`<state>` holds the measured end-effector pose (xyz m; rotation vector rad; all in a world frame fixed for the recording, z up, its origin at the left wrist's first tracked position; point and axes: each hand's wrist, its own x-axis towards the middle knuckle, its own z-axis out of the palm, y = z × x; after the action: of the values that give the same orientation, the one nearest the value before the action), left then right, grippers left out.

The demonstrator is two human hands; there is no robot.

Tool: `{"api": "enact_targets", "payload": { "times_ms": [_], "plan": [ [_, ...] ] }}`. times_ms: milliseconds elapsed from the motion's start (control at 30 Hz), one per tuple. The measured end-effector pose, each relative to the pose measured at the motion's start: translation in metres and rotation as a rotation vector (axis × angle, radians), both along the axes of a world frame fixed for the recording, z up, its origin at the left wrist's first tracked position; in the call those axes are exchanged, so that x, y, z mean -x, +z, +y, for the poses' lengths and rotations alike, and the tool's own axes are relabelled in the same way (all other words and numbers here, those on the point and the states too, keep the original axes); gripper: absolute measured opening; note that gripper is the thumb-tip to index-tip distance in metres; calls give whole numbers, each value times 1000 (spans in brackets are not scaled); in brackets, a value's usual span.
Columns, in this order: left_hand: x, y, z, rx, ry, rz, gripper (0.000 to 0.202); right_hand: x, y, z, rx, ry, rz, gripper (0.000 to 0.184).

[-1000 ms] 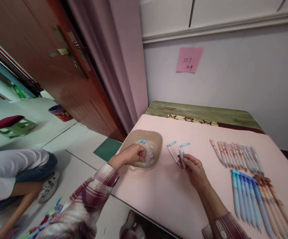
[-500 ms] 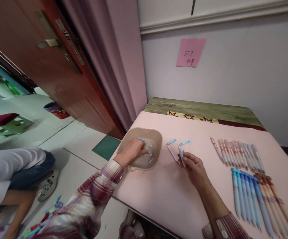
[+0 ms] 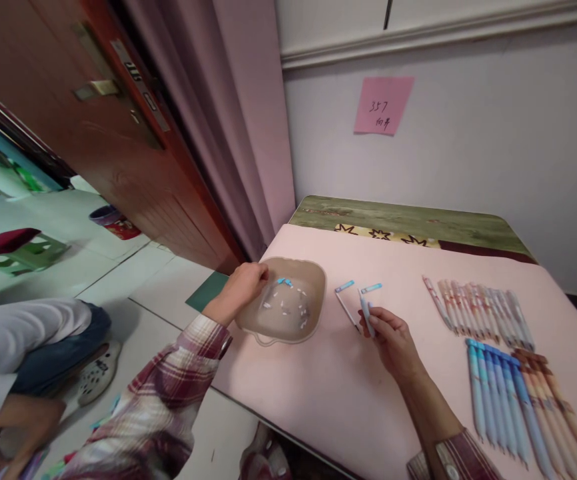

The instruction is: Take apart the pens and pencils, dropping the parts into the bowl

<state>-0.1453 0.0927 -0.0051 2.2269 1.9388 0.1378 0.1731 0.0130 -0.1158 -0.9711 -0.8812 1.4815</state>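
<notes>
Small turquoise plastic pieces (image 3: 284,281) lie right of the nearer left hand (image 3: 242,285), bunched fingers' hold unclear; right hand (image 3: 393,337) clamps a slim pale-blue pen barrel (image 3: 365,311), pointing wallward.

maroon-and-cream plaid sleeves (image 3: 168,381), pale round cuff buttons (image 3: 451,471)

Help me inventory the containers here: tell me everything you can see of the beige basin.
The beige basin is roughly square with rounded corners, smooth and plastic-looking, with a small tab at its near edge. It stands upright on the pink table cover, near the cover's left edge. Bright blue pieces and scattered whitish bits lie inside. The left hand is at its left rim; whether the grip touches it can't be told.
</notes>
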Motion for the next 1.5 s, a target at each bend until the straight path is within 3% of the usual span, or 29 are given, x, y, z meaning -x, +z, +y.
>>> {"api": "enact_targets", "payload": {
  "times_ms": [200,333,500,700,1000,1133,1233,1300,1400,1500],
  "plan": [
    [-7,-22,-8,223,-12,50,10,1,1,-1,7,-11,30,20],
    [-10,-41,-12,227,-23,49,8,1,1,-1,11,-10,38,21],
    [-10,-48,-10,233,-44,59,7,0,0,-1,11,-13,28,21],
    [-11,-45,-8,241,-90,82,9,2,3,-1,16,-10,38,21],
    [-10,-26,-8,238,-125,77,7,0,3,-1,8,-3,69,21],
    [-5,-15,-5,104,-80,-14,11,-1,-1,1,11,-11,68,21],
    [-10,-5,-6,2,-17,-235,12,-1,-4,2,20,-27,71,20],
    [-24,3,-12,17,29,-529,12,-1,-5,2,14,-26,65,21],
    [-58,13,-28,96,97,-1050,23,0,-3,1,-9,4,50,21],
    [-97,17,-45,156,200,-1388,30,1,1,0,-30,42,47,22]
  ]
}}
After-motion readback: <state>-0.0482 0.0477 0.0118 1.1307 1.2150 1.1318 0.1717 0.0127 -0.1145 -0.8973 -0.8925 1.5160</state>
